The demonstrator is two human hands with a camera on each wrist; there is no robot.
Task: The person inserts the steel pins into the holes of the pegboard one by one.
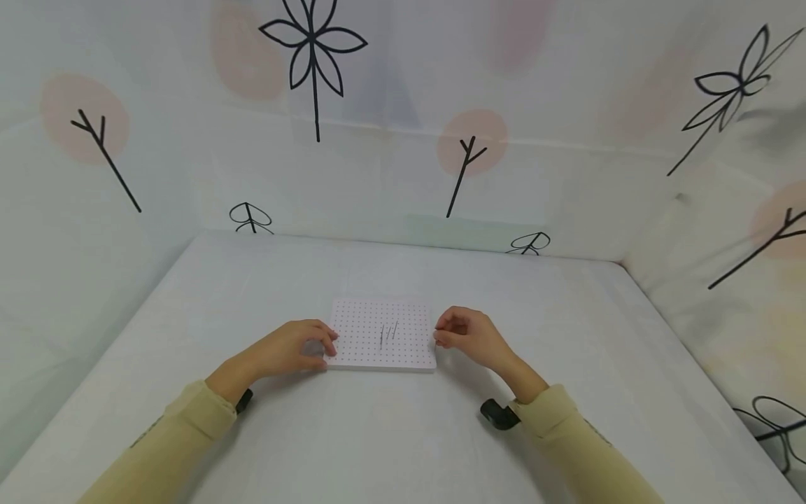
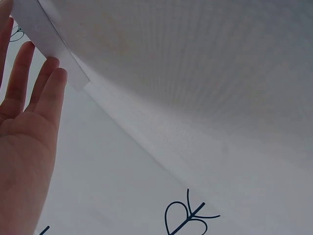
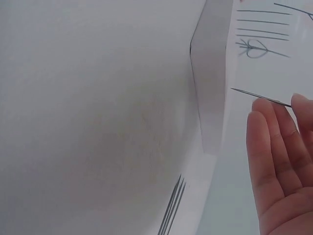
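Observation:
A white pegboard (image 1: 359, 350) with a grid of small holes lies flat on the table. Several thin metal needles (image 1: 381, 339) stand in it, right of its middle. My left hand (image 1: 290, 348) rests at the board's left edge, thumb by the near corner; in the left wrist view its lightly bent fingers (image 2: 59, 81) lie along the board's side. Just off the right edge, my right hand (image 1: 471, 338) pinches a needle (image 3: 259, 95) between thumb and fingertips, its pointed end sticking out free. Part of that needle is hidden by the thumb.
The table (image 1: 378, 441) is covered in white cloth. Patterned fabric walls (image 1: 378, 182) enclose it at the back and sides. At the bottom of the right wrist view, several more needles (image 3: 172, 208) are grouped side by side. Dark wrist cameras (image 1: 499, 414) sit under the sleeves.

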